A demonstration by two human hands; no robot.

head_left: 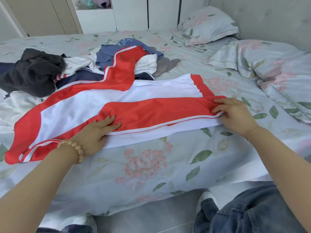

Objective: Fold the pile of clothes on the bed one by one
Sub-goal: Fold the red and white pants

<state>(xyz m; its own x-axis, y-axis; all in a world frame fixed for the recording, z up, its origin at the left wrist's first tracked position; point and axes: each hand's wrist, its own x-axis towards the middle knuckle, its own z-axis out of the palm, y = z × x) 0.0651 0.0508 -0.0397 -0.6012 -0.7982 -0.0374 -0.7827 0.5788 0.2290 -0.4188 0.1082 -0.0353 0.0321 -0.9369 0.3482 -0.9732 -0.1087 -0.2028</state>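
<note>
Red-and-white jacket [117, 100], spread on bed [143, 165] before pile [104, 63]: left hand [94, 133] flat, fingers straight, pressing folded sleeve; right hand [235, 113] pinching cuff beneath fingertips; first fold likely underway, far sleeve next.

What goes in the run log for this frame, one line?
stage: folding jacket on bed | left hand: flat on sleeve | right hand: pinching cuff end | pile: unfolded behind
</note>
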